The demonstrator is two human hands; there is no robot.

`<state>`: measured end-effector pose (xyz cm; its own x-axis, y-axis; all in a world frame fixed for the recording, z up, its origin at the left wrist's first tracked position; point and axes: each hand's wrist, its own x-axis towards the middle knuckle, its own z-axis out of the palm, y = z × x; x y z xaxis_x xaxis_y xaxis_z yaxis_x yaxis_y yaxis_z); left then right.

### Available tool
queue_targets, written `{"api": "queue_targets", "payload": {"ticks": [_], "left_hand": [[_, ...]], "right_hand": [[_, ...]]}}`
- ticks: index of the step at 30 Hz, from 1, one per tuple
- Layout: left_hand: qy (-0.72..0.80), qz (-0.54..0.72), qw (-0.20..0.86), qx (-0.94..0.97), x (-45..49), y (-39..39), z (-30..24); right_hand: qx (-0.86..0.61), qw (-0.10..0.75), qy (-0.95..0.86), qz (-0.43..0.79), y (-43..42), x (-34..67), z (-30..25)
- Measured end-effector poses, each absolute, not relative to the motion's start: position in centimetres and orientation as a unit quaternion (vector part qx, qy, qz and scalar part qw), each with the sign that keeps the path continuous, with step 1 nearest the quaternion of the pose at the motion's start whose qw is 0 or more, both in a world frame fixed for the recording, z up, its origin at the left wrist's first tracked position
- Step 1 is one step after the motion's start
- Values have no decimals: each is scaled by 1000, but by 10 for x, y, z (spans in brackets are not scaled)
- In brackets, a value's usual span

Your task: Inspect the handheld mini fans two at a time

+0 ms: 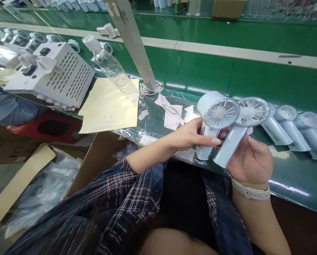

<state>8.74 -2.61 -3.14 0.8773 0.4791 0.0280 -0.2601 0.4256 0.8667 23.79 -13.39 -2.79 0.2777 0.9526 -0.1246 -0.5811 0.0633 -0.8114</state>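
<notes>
Two light blue handheld fans with clear round grilles are held side by side in front of me. My left hand (191,136) grips the left handheld fan (207,132), its thumb across the handle and its other fingers hidden behind. My right hand (251,161) is closed on the right handheld fan (231,147), palm turned up behind the handle. The two fan heads overlap or touch; I cannot tell which. Just right of my hands, several more light blue fans (277,131) lie in a row on the green bench.
A slanted metal post (137,46) rises from the bench. Left of it, a clear bottle (116,72) stands on yellow paper (108,109), with a white vented machine (65,74) beyond. Paper scraps (171,113) lie nearby. An open carton (86,159) with plastic bags sits low left.
</notes>
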Motion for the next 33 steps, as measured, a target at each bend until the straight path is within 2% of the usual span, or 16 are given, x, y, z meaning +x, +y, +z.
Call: {"api": "queue_targets", "payload": {"ticks": [6, 12, 19, 33], "left_hand": [[116, 198, 863, 450, 90, -30, -31], [137, 219, 844, 471, 82, -24, -41], [108, 256, 798, 535, 86, -21, -46], [177, 254, 783, 540, 86, -21, -47]], "right_hand": [[-375, 704, -266, 541, -133, 242, -25], [-355, 759, -197, 509, -139, 250, -29], [-392, 808, -180, 401, -141, 252, -36], [-464, 783, -143, 389, -136, 237, -49]]}}
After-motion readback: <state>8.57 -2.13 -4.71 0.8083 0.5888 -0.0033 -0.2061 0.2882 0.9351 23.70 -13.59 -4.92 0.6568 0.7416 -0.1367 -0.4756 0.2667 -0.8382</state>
